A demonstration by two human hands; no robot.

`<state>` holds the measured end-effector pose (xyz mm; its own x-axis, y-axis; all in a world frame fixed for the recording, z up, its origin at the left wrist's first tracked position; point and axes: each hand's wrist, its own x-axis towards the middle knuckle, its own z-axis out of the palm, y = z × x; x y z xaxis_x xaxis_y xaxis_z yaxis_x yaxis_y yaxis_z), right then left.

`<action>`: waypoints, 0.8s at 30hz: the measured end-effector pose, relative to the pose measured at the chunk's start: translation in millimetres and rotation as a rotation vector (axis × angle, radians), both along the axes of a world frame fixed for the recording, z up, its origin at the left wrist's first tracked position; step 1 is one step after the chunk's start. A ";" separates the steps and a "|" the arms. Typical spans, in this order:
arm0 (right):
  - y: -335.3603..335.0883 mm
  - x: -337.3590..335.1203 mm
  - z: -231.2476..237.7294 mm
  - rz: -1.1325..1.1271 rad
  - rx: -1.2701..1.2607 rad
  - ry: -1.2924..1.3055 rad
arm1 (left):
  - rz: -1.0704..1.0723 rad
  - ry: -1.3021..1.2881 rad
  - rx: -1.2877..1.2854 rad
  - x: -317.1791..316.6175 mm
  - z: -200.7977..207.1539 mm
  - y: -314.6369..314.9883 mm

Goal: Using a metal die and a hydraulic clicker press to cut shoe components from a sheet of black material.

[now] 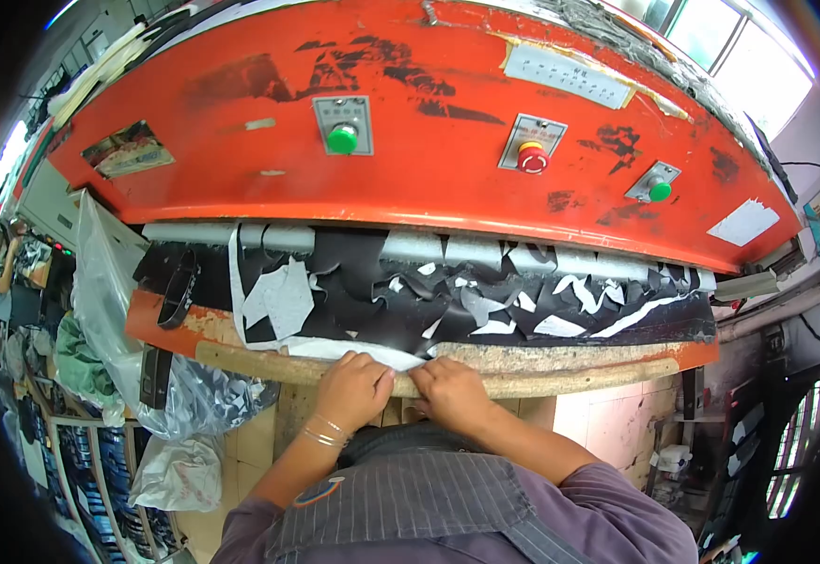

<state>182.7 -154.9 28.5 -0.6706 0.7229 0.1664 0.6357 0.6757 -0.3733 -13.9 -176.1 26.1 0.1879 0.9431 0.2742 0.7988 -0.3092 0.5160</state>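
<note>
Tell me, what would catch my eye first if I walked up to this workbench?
The big scuffed orange-red machine head arching across the top, with two green buttons and a red one on its front. Under it lies a bed of black sheet material strewn with white scraps. At the near edge, the person's left hand and right hand press side by side on a white piece.

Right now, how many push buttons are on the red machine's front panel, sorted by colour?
Green buttons: 2
Red button: 1
Total: 3, all on the red machine panel above the hands.
</note>
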 end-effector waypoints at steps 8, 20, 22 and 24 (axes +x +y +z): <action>17.8 5.7 13.6 0.055 -0.099 -0.100 | -0.074 -0.010 -0.115 -3.7 -6.5 7.5; 277.9 -28.5 27.5 -0.419 -0.191 -0.204 | -0.084 -1.060 -0.670 -3.8 -10.5 168.8; 267.7 -27.4 24.5 -0.422 -0.131 -0.142 | 0.017 -1.218 -0.642 -2.8 -10.8 193.3; 236.3 -26.4 33.9 -0.359 -0.269 0.168 | 0.122 -1.263 -0.615 -3.2 -13.3 198.4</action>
